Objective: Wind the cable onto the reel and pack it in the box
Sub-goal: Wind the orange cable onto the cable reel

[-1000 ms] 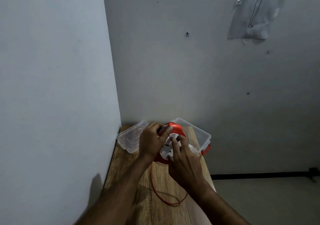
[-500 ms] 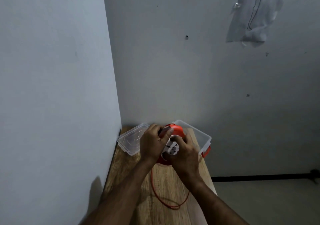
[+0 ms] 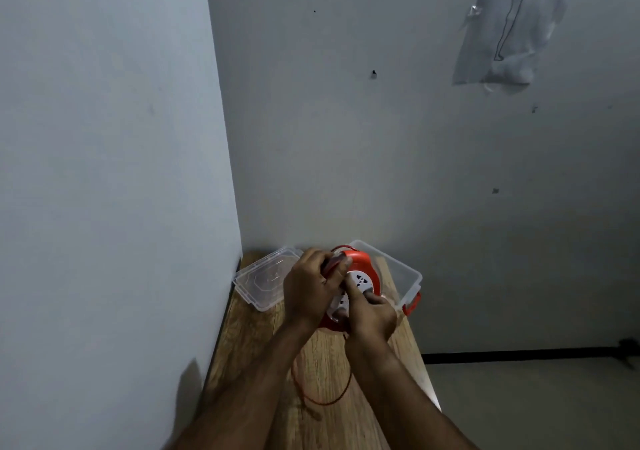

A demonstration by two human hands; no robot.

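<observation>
bare room corner, grey walls (image 3: 346,138), wooden table (image 3: 263,356)

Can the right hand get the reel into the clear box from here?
Probably yes. The clear box stands open just behind the reel, lid off to the left. But loose cable trails on the table, and the right hand is turning the reel.

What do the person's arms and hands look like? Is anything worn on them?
Both forearms are bare up to the frame edge: no sleeves show. The left hand and right hand wear no gloves. No watch, ring or bracelet is visible, though the dim light could hide small details.
</observation>
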